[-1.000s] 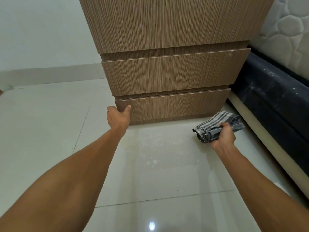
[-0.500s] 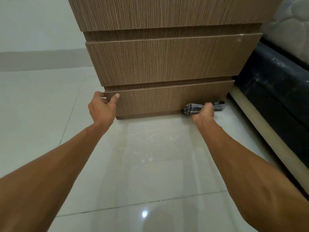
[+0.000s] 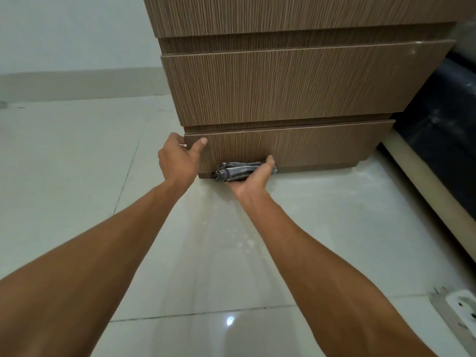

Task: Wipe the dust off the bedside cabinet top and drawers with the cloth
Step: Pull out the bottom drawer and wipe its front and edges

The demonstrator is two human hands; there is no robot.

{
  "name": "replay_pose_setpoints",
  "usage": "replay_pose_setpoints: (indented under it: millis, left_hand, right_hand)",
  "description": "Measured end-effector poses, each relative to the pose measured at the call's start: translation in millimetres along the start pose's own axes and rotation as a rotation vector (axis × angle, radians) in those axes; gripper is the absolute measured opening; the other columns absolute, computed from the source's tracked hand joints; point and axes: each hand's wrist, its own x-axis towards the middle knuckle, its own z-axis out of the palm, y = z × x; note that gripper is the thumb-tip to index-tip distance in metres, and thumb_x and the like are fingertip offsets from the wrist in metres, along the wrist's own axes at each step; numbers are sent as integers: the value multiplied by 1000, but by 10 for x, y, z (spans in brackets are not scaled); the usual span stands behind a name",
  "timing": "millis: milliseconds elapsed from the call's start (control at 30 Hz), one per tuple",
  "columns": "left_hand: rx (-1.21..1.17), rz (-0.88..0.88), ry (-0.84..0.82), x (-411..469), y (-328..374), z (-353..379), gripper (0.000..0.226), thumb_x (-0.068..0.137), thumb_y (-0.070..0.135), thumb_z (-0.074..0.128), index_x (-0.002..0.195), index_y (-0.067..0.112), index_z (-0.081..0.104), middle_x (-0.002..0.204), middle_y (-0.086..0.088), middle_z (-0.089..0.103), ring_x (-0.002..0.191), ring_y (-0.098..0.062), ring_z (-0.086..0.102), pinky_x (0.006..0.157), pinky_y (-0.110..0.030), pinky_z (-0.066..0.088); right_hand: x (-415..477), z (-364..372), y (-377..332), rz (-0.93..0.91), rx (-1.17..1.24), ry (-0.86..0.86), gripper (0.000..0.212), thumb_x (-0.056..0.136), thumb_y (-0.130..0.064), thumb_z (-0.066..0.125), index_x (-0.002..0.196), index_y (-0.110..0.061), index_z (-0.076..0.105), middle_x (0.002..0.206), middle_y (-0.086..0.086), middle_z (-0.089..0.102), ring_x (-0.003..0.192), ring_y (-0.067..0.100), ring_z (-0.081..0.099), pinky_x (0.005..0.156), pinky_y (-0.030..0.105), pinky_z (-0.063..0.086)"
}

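Observation:
The brown wood-grain bedside cabinet [image 3: 296,86] stands on the tiled floor, its drawer fronts facing me and its top out of view. My left hand [image 3: 177,161] grips the upper left corner of the bottom drawer [image 3: 309,145], thumb on the front face. My right hand [image 3: 253,176] presses a folded grey checked cloth [image 3: 235,171] against the lower left part of that drawer front, close to the floor. The cloth is partly hidden under my fingers.
A dark bed base [image 3: 443,130] with a pale wooden rail [image 3: 425,181] runs along the right of the cabinet. A white socket strip [image 3: 463,305] lies on the floor at the lower right. Pale tiles [image 3: 64,155] and a wall skirting extend to the left.
My right hand has slid the cloth leftward along the bottom drawer front, from its right end to near its left end. My left hand stays on the drawer's left corner.

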Motion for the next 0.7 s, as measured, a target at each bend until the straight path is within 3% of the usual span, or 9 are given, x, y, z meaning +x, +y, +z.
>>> replay_pose_setpoints:
  millis: [167,333,433,533,700]
  left_hand:
    - [29,-5,-5,2,9,7,43,81,44,70,101,8,58,94,-9,69,88,-27,64,76,-37,52]
    - [64,0,-13,5,18,5,44,83,45,68,105,8,57,97,-8,68,88,-25,63,71,-35,47]
    - [93,2,-14,3,28,-14,46,83,46,67,105,8,57,93,-6,65,86,-23,59,69,-33,42]
    - [93,-17,-16,9,32,-21,46,83,46,67,106,8,57,91,-4,63,85,-23,58,69,-34,42]
    - [96,-54,-11,-9,26,-14,46,85,46,65,108,8,58,97,-6,63,87,-23,55,70,-34,41]
  right_hand:
    - [-103,113,342,179,-13,-17,78,90,-71,36,141,-12,42,130,28,55,114,47,56,101,66,41]
    - [-228,121,469,246,-64,4,75,95,-66,32,139,-7,45,116,27,60,98,44,60,86,58,49]
    - [-207,108,487,231,-125,53,65,100,-51,25,139,-3,46,114,26,60,95,42,59,89,57,45]
    - [-181,117,457,209,-142,58,60,99,-41,22,136,-3,51,121,27,60,104,45,59,97,60,45]
    - [-143,111,399,185,-107,86,66,92,-58,34,127,-5,55,122,26,61,111,44,58,101,58,44]
